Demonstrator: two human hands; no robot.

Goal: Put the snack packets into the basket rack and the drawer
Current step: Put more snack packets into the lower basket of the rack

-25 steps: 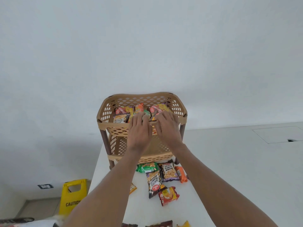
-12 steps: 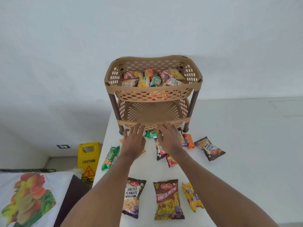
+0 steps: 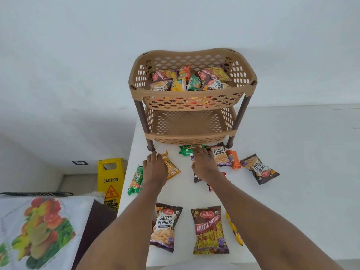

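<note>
Head view: left hand point(image 3: 154, 168) flat, empty, over orange pkt point(image 3: 171, 168); right hand point(image 3: 204, 164) spread, reaching green pkt point(image 3: 190, 150), likely for lower tier point(image 3: 187, 125) ahead, w/ nothing gripped.

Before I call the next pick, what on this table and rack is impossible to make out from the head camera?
- Packets under the right hand: labels covered by hand and forearm.
- Yellow packet: mostly hidden behind the right forearm.
- Top basket: lower packets show only as colour through the lattice.
- Drawer: not in view.
- Left hand: palm down over an orange packet; whether it has a grip cannot be told.
</note>
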